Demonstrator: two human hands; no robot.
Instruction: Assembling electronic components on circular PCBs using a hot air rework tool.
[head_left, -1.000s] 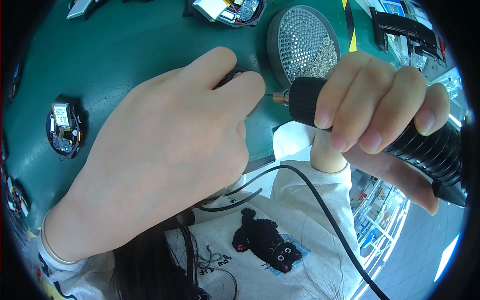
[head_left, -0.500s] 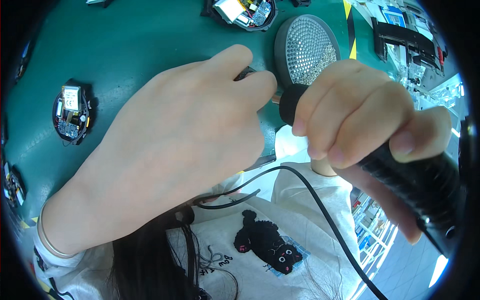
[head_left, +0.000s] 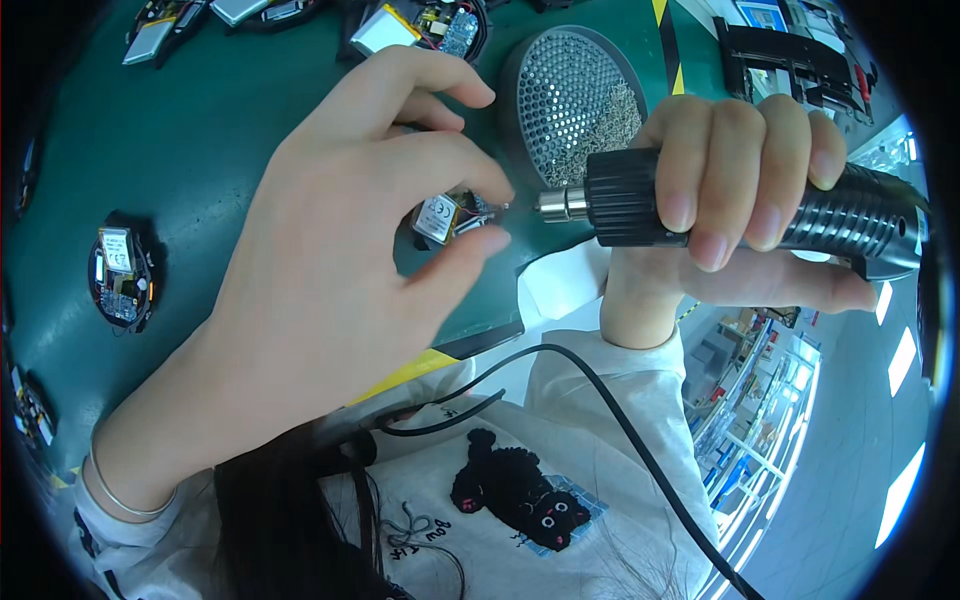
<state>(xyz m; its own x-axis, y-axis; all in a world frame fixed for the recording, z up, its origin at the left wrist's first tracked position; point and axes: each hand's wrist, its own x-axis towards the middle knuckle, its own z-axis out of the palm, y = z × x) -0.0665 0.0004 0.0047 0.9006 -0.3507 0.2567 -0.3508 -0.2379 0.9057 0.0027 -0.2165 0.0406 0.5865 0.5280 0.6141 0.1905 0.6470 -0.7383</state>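
My right hand point(head_left: 745, 185) is wrapped round a black electric screwdriver point(head_left: 850, 215), held nearly level with its metal bit end pointing left. Just left of the bit, my left hand point(head_left: 340, 220) has its thumb and index finger spread apart, with nothing gripped between them. A tiny bright piece shows by the index fingertip, too small to name. Through the gap between thumb and finger I see a small electronic unit point(head_left: 437, 217) with a white-labelled battery, partly hidden by the hand. Beyond the bit stands a round grey screw tray point(head_left: 560, 95) with perforations, holding many small screws.
Round open electronic units lie on the green mat point(head_left: 200, 130): one unit point(head_left: 120, 275) at left, another unit point(head_left: 420, 30) at the far edge, more in the far left corner. A black stand point(head_left: 795, 60) is at far right. A black cable point(head_left: 620, 385) crosses my lap.
The screwdriver has swung from slanted to nearly level. My left hand's thumb and index finger, bent together near the bit before, are now apart. The view has shifted, moving the mat's things leftward.
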